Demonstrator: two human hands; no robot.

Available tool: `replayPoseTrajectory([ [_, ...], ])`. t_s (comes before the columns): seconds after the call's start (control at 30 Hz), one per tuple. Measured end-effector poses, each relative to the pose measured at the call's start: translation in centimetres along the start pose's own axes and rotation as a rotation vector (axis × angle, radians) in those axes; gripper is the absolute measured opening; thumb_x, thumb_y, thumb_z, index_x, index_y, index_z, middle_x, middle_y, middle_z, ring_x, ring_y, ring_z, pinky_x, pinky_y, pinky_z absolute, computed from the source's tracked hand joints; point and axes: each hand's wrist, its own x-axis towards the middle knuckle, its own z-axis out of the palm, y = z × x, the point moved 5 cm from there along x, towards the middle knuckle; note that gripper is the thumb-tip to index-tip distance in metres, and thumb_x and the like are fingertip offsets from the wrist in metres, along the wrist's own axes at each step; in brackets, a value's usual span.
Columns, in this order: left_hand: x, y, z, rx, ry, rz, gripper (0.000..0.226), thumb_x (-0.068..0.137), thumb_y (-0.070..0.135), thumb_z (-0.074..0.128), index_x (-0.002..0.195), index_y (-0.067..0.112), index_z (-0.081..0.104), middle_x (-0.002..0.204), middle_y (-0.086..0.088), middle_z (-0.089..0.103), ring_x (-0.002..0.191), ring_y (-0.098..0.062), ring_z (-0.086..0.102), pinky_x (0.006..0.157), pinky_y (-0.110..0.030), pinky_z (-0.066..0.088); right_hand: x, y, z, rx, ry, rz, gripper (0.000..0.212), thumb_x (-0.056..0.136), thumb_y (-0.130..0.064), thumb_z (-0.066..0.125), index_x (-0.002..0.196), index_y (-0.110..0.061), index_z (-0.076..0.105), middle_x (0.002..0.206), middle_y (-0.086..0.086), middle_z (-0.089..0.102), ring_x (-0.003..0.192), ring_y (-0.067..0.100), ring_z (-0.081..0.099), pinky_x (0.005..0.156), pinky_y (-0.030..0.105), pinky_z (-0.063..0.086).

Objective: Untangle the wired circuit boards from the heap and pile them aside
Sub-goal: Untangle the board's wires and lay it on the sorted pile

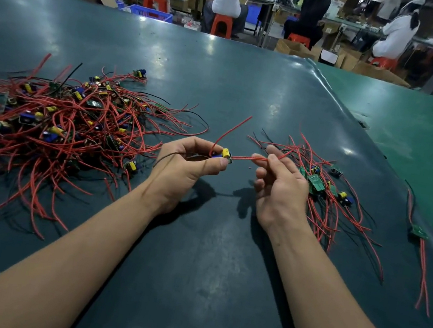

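Observation:
A tangled heap point(54, 123) of small circuit boards with red and black wires covers the table's left side. My left hand point(183, 163) pinches one board point(226, 156) with a yellow and blue part, held above the table. Its red wires point(251, 158) run right into my right hand point(278, 186), whose fingers pinch them. One red wire arcs up from the board and a black wire hangs by my left palm. A smaller sorted pile point(323, 188) of boards lies just right of my right hand.
A single wired board point(419, 233) lies apart near the right mat seam. The dark green table point(224, 78) stretches far ahead, with a lighter green mat point(418, 127) at right. People sit on orange stools at benches beyond, among cardboard boxes.

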Motion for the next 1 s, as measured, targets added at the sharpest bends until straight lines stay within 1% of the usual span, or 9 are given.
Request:
replayPoseTrajectory([
  [0.07, 0.0, 0.0, 0.1, 0.000, -0.016, -0.007, 0.020, 0.073, -0.008, 0.076, 0.085, 0.008, 0.070, 0.078, -0.003, 0.074, 0.073, -0.015, 0.068, 0.077, -0.026, 0.058, 0.0, -0.1, -0.1, -0.020, 0.007, -0.030, 0.019, 0.098, 0.003, 0.045, 0.099, -0.012, 0.057, 0.061, 0.007, 0.070, 0.039, 0.008, 0.051, 0.037, 0.016, 0.037],
  [0.13, 0.1, -0.1, 0.0, 0.002, -0.023, -0.011, 0.020, 0.073, -0.007, 0.077, 0.084, 0.008, 0.071, 0.080, -0.004, 0.074, 0.075, -0.016, 0.068, 0.079, -0.028, 0.058, 0.0, -0.7, -0.3, -0.131, 0.032, -0.140, 0.019, 0.097, 0.002, 0.045, 0.098, -0.013, 0.056, 0.062, 0.008, 0.070, 0.038, 0.012, 0.052, 0.035, 0.017, 0.036],
  [0.23, 0.1, -0.2, -0.3, -0.028, -0.013, -0.019, 0.020, 0.073, -0.007, 0.075, 0.083, 0.009, 0.070, 0.081, -0.005, 0.074, 0.077, -0.017, 0.068, 0.079, -0.028, 0.058, -0.1, -1.5, -0.5, -0.261, 0.077, -0.278, 0.015, 0.098, -0.005, 0.053, 0.095, -0.014, 0.064, 0.071, 0.006, 0.068, 0.044, 0.011, 0.059, 0.037, 0.020, 0.042],
  [0.37, 0.3, -0.2, -0.3, -0.074, -0.030, -0.035, 0.020, 0.068, -0.003, 0.078, 0.081, 0.012, 0.072, 0.081, -0.006, 0.074, 0.077, -0.018, 0.069, 0.078, -0.028, 0.058, 0.4, -1.2, -0.8, -0.025, 0.074, -0.116, 0.015, 0.096, -0.001, 0.057, 0.092, -0.010, 0.067, 0.064, 0.000, 0.067, 0.049, 0.006, 0.061, 0.041, 0.016, 0.043],
  [0.47, 0.2, -0.3, -0.3, -0.122, -0.040, -0.053, 0.019, 0.059, 0.008, 0.080, 0.076, 0.015, 0.075, 0.080, -0.005, 0.074, 0.076, -0.018, 0.069, 0.078, -0.029, 0.058, 0.6, -0.6, -0.4, 0.147, 0.021, 0.034, 0.015, 0.097, -0.003, 0.054, 0.094, -0.011, 0.066, 0.064, 0.000, 0.069, 0.042, 0.003, 0.050, 0.035, 0.012, 0.032],
  [0.57, 0.2, -0.3, -0.2, -0.134, -0.054, -0.058, 0.018, 0.058, 0.010, 0.080, 0.074, 0.016, 0.076, 0.079, -0.004, 0.074, 0.076, -0.018, 0.069, 0.078, -0.028, 0.057, 0.6, -0.4, -0.3, 0.173, -0.013, 0.083, 0.015, 0.100, -0.008, 0.050, 0.094, -0.011, 0.064, 0.064, -0.002, 0.069, 0.035, 0.001, 0.039, 0.031, 0.012, 0.023],
  [0.73, 0.1, -0.2, -0.3, -0.143, -0.046, -0.064, 0.016, 0.059, 0.008, 0.078, 0.073, 0.016, 0.076, 0.077, -0.004, 0.074, 0.074, -0.017, 0.068, 0.078, -0.029, 0.056, 0.7, -0.7, -1.1, 0.048, 0.081, -0.015, 0.013, 0.101, -0.007, 0.049, 0.095, -0.012, 0.058, 0.066, 0.005, 0.072, 0.036, 0.006, 0.047, 0.033, 0.015, 0.028],
  [0.87, 0.1, -0.1, -0.3, -0.123, -0.034, -0.065, 0.018, 0.066, -0.001, 0.077, 0.074, 0.015, 0.074, 0.079, -0.006, 0.074, 0.076, -0.019, 0.069, 0.081, -0.033, 0.056, 0.6, -1.1, -1.5, -0.048, 0.125, -0.118, 0.015, 0.100, -0.005, 0.046, 0.096, -0.016, 0.054, 0.073, 0.009, 0.074, 0.037, 0.011, 0.050, 0.034, 0.017, 0.030],
  [1.0, 0.1, -0.1, -0.2, -0.135, -0.041, -0.076, 0.018, 0.058, 0.008, 0.079, 0.074, 0.015, 0.075, 0.079, -0.005, 0.075, 0.075, -0.018, 0.069, 0.078, -0.029, 0.058, 0.6, -1.2, -1.4, 0.057, 0.093, -0.068, 0.023, 0.096, 0.002, 0.043, 0.088, -0.016, 0.053, 0.072, 0.014, 0.073, 0.034, 0.011, 0.042, 0.035, 0.016, 0.026],
])
